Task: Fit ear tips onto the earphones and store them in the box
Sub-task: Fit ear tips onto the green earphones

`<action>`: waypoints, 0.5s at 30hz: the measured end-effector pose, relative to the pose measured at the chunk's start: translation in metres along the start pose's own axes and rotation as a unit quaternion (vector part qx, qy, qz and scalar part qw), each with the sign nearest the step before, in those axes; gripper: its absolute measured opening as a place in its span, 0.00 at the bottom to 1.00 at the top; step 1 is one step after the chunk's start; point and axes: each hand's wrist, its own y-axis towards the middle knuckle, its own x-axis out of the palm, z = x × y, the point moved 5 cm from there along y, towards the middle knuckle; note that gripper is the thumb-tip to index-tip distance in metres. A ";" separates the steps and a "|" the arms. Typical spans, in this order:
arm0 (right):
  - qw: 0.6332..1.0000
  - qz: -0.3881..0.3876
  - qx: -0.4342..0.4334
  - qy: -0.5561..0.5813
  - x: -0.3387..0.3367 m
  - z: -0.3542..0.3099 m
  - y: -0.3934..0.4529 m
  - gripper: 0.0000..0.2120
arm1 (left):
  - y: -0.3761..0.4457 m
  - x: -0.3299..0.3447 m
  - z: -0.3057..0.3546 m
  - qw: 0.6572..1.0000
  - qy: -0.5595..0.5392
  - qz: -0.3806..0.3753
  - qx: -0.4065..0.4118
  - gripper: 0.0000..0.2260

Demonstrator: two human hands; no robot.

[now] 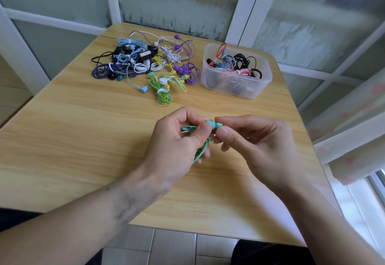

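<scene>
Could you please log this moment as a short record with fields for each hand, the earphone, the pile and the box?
left hand: grips green earphone and its cable
right hand: pinches the earphone's tip end
pile: tangled earphones on table, left of box
box: clear plastic, open, holds several bundled earphones
stage: tip being fitted; pair not yet stored

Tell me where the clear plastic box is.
In the head view, the clear plastic box sits at the table's far right, just right of the earphone pile.
</scene>
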 end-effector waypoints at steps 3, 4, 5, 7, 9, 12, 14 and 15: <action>1.000 0.000 0.004 0.002 -0.001 0.001 0.001 0.09 | -0.001 0.001 0.001 1.000 -0.007 -0.003 -0.007 0.08; 1.000 0.002 0.004 -0.002 -0.002 0.001 0.001 0.09 | -0.001 0.001 0.001 1.000 -0.009 -0.007 -0.009 0.08; 1.000 0.001 0.003 -0.007 -0.003 0.001 0.001 0.09 | -0.002 0.001 0.002 1.000 -0.009 -0.011 -0.012 0.08; 1.000 -0.009 0.006 -0.002 -0.003 0.000 0.002 0.10 | -0.001 0.002 0.002 0.999 -0.008 -0.024 -0.019 0.07; 0.999 -0.023 0.019 0.027 -0.003 0.000 0.003 0.10 | -0.001 0.002 0.002 0.999 -0.006 -0.038 -0.027 0.07; 0.998 -0.039 0.025 0.037 -0.006 -0.001 0.004 0.09 | -0.002 0.003 0.003 0.998 0.000 -0.054 -0.032 0.08; 0.999 -0.043 0.019 0.022 -0.008 -0.003 0.004 0.09 | -0.002 0.003 0.003 0.998 0.000 -0.056 -0.032 0.09; 0.999 -0.041 0.016 0.016 -0.009 -0.004 0.004 0.10 | -0.002 0.004 0.002 0.998 -0.001 -0.056 -0.030 0.09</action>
